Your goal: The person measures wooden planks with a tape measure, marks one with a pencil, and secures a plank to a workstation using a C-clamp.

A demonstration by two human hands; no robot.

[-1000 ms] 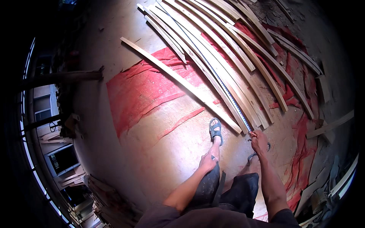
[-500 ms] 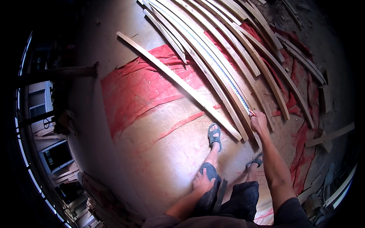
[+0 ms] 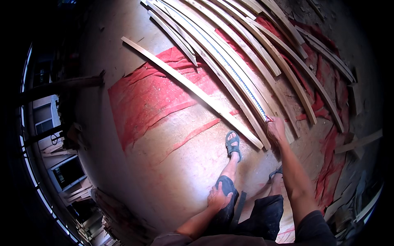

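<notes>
My right hand [image 3: 276, 129] reaches down to the near end of a blue-and-white measuring tape [image 3: 242, 80]. Its fingers are closed on the tape's end, where something small and red shows at the fingertips. The tape runs away from me along a long pale wooden board [image 3: 250, 82] on the floor. My left hand [image 3: 219, 197] rests over my left knee, fingers apart and holding nothing.
Several long wooden boards [image 3: 295, 90] lie side by side to the right, and one plank [image 3: 180, 80] lies apart at the left. Wrinkled red sheeting [image 3: 164, 90] spreads beneath them. My sandalled left foot [image 3: 233, 144] stands beside the lone plank's near end.
The view has shifted slightly. My right hand stays at the tape's end, a little farther left in the picture, and my right foot is more hidden. My left hand stays on the knee.
</notes>
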